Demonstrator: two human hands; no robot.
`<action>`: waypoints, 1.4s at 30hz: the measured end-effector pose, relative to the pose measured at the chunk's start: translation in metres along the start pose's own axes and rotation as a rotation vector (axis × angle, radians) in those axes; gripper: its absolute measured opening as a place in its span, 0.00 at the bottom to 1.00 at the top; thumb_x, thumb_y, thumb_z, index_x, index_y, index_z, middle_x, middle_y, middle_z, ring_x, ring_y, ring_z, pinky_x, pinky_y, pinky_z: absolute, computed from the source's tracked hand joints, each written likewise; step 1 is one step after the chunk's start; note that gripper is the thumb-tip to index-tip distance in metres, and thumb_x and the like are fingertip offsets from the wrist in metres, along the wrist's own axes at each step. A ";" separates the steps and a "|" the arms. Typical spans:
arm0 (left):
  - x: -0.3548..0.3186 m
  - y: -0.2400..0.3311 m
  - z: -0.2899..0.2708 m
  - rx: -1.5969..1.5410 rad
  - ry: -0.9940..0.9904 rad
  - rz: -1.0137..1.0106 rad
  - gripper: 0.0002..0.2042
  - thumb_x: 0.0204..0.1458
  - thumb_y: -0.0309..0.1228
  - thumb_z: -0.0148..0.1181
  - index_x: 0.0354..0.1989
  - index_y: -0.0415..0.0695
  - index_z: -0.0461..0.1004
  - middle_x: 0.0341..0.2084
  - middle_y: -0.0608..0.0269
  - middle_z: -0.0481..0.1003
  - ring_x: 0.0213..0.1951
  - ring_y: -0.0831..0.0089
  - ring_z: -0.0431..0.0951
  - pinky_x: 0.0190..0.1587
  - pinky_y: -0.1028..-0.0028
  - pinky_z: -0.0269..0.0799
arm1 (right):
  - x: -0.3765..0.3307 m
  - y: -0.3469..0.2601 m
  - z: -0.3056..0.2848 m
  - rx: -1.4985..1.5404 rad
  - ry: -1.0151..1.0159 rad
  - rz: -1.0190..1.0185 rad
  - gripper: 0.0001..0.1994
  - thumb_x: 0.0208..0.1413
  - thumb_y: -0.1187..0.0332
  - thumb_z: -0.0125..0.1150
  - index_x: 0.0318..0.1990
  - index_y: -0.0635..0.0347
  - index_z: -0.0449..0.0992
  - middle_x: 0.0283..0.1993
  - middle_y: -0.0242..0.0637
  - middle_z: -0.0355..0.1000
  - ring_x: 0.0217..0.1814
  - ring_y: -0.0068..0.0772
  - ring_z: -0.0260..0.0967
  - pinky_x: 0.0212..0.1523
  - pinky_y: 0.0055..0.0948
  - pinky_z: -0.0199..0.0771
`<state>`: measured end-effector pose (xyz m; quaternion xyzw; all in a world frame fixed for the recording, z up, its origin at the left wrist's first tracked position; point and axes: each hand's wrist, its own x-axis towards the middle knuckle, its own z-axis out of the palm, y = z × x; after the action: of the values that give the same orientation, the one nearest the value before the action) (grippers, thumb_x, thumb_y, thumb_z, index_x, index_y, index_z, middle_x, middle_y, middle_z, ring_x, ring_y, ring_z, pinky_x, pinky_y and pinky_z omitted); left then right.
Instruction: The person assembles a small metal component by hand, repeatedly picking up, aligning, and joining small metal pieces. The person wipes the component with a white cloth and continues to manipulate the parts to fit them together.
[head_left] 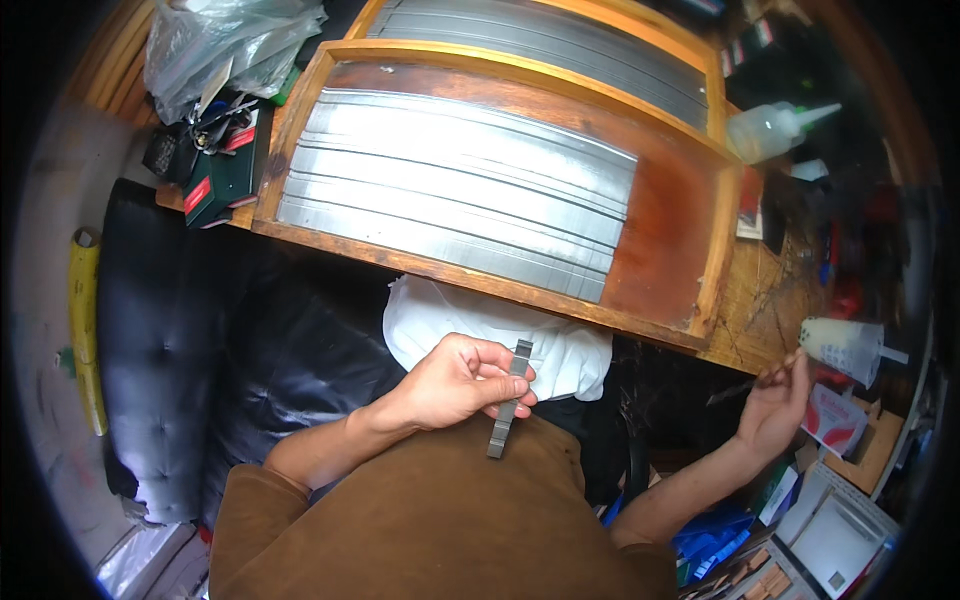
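Observation:
My left hand (462,382) pinches a short, narrow grey metal strip (508,415) between thumb and fingers, in front of my brown shirt. Crosswise lines mark the strip, and the fingers hide its middle. At the right, my right hand (778,405) reaches to the table edge, its fingers loosely bent and apart, close to a clear plastic cup (842,348) of pale drink. I see nothing held in it. Ahead stands a wooden tray (480,268) with long rows of silvery metal strips (455,190) laid side by side.
Behind it, a second wooden tray (560,40) holds more grey strips. A squeeze bottle (765,133) stands on the right. Plastic bags (225,50) and dark green boxes (225,180) lie at the left. White cloth (430,315) hangs below the tray, beside a black padded seat (165,350).

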<state>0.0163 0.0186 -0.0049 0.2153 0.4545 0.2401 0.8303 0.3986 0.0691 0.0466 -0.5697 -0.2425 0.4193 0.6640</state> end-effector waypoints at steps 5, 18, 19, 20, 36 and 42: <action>0.000 -0.005 -0.001 -0.017 -0.003 -0.006 0.09 0.61 0.27 0.62 0.47 0.37 0.78 0.36 0.55 0.83 0.39 0.70 0.85 0.38 0.76 0.80 | -0.069 0.024 0.061 -0.335 -0.692 0.149 0.03 0.56 0.81 0.59 0.36 0.71 0.79 0.27 0.40 0.75 0.24 0.23 0.73 0.26 0.19 0.74; 0.000 -0.009 -0.001 0.015 -0.048 0.057 0.09 0.62 0.29 0.62 0.45 0.38 0.79 0.36 0.61 0.83 0.40 0.74 0.85 0.35 0.81 0.77 | -0.113 0.111 0.108 -0.139 -0.835 0.550 0.05 0.61 0.78 0.63 0.42 0.71 0.77 0.35 0.39 0.78 0.34 0.20 0.76 0.36 0.21 0.79; 0.000 -0.010 -0.001 0.012 -0.057 0.059 0.08 0.62 0.29 0.62 0.45 0.38 0.79 0.36 0.61 0.83 0.40 0.74 0.85 0.35 0.81 0.77 | -0.115 0.114 0.108 -0.133 -0.816 0.536 0.05 0.61 0.78 0.64 0.42 0.70 0.77 0.34 0.38 0.78 0.33 0.20 0.75 0.35 0.19 0.78; 0.001 -0.011 -0.001 0.010 -0.065 0.062 0.08 0.62 0.29 0.62 0.45 0.38 0.79 0.36 0.61 0.83 0.40 0.74 0.85 0.35 0.81 0.77 | -0.117 0.115 0.108 -0.127 -0.796 0.521 0.05 0.61 0.77 0.64 0.42 0.69 0.78 0.33 0.37 0.78 0.32 0.19 0.75 0.34 0.18 0.76; 0.024 0.027 -0.008 0.104 -0.009 0.060 0.07 0.63 0.29 0.59 0.38 0.37 0.79 0.33 0.60 0.84 0.34 0.79 0.83 0.31 0.84 0.74 | -0.112 0.134 0.133 0.024 -0.645 0.732 0.04 0.61 0.76 0.61 0.39 0.67 0.79 0.29 0.32 0.75 0.21 0.13 0.64 0.20 0.14 0.62; 0.014 0.022 -0.009 0.088 -0.052 0.028 0.06 0.62 0.28 0.61 0.39 0.37 0.79 0.34 0.59 0.84 0.36 0.77 0.84 0.33 0.81 0.76 | -0.110 0.125 0.127 -0.005 -0.730 0.742 0.07 0.59 0.78 0.63 0.44 0.68 0.80 0.29 0.32 0.75 0.23 0.17 0.70 0.22 0.14 0.71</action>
<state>0.0108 0.0458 -0.0061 0.2642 0.4400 0.2258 0.8280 0.2033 0.0474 -0.0265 -0.4356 -0.2409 0.7972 0.3416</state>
